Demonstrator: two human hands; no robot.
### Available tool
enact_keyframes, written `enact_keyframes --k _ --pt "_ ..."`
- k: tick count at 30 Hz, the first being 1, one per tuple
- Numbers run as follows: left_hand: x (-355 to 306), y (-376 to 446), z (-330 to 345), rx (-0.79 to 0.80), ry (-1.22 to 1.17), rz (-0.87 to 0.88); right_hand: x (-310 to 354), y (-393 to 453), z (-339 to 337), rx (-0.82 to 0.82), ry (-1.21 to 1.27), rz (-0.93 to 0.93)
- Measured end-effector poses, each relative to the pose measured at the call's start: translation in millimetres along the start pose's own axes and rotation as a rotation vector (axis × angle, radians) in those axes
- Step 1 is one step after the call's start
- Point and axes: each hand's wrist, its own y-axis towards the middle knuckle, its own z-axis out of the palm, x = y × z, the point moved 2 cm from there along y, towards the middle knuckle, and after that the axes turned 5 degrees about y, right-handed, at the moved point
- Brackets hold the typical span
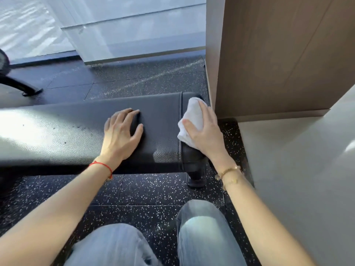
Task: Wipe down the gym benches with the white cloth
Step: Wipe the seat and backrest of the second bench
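A black padded gym bench [73,129] runs across the view from the left edge to a rounded end on the right. My right hand [204,131] presses a crumpled white cloth [193,116] onto that right end of the pad, past the seam. My left hand [123,131] lies flat on the bench top just left of the seam, fingers spread, holding nothing. A few dark specks dot the pad's sunlit left part.
A brown panelled wall [278,54] and a pale ledge [307,169] stand close against the bench's right end. The bench foot [196,177] rests on black speckled rubber flooring. A black machine base [21,87] sits far left. My knees in light jeans are at the bottom.
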Motion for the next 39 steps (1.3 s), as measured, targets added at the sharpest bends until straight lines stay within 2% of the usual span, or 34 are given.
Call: enact_keyframes --k 3,10,18,25,33,39 --pt "-3 0 1 -0.004 0.006 0.000 -6 -3 -2 0.014 0.060 0.012" --pt "-5 1 3 -0.046 -0.025 0.007 2 66 -1 0.015 0.164 0.119" --pt "-1 0 8 -0.011 -0.018 0.017 -11 -29 0 0.000 0.275 0.038" --pt "-4 -2 6 0.005 -0.036 -0.006 1 53 -5 0.020 0.253 0.160" --pt "-4 -3 6 0.002 -0.046 -0.013 -15 -34 -1 -0.009 0.365 0.016" --pt "0 -3 10 -0.015 -0.041 -0.005 -8 38 -7 0.041 0.411 0.196"
